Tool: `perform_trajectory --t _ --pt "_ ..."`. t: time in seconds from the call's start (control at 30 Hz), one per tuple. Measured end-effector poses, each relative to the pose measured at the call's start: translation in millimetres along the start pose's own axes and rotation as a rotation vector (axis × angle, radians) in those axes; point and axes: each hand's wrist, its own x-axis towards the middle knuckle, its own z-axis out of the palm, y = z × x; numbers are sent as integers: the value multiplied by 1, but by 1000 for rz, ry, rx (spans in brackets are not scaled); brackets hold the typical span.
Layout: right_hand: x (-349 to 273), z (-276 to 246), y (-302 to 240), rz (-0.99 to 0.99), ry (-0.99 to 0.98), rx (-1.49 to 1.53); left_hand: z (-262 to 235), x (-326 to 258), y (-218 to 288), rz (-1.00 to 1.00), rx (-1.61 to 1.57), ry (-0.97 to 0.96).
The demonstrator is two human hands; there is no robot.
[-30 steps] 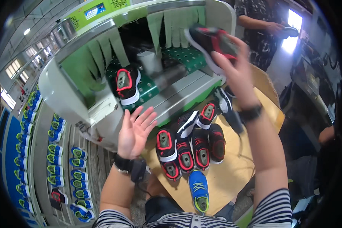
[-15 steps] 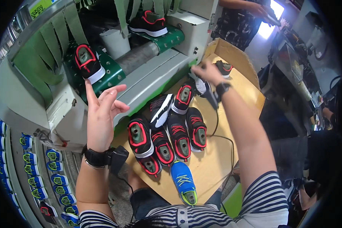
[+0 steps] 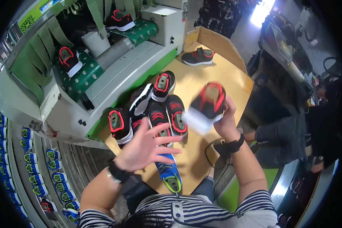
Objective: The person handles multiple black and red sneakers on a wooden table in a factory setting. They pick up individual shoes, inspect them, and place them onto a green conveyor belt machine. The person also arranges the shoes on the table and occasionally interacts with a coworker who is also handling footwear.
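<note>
A black sneaker with red trim and a white sole (image 3: 208,102) is raised over the wooden table (image 3: 201,159), gripped at its side by my right hand (image 3: 227,121); motion blurs it. My left hand (image 3: 142,148) is open, fingers spread, over the near part of a cluster of similar black and red sneakers (image 3: 162,86), touching or just above them. It partly hides a blue sneaker with yellow-green trim (image 3: 170,175) at the near end of the cluster. One sneaker in the cluster lies on its side, its white sole (image 3: 142,100) showing. Another black sneaker (image 3: 198,57) stands apart at the table's far end.
Beyond the table's left edge is a machine with a green dotted belt (image 3: 79,84) and hanging green strips (image 3: 38,53); two black sneakers (image 3: 69,62) sit on it. Racks of blue shoes (image 3: 59,177) line the lower left. A cardboard wall (image 3: 220,40) edges the table. Another person's legs (image 3: 281,140) show at right.
My right hand has come back from the table's far end with a black sneaker in it. My left hand has moved from near the belt down over the cluster. The view has shifted.
</note>
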Motion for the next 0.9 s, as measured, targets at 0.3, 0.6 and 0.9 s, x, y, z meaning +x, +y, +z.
perform_trajectory --t 0.3,0.6,0.9 --pt "-27 -34 -96 509 -311 -87 16 70 -92 49 -134 23" --pt "-54 -8 -162 750 -49 451 28 74 -96 327 334 33" --pt "-68 -19 -103 984 303 255 -17 -4 -8 918 1114 646"
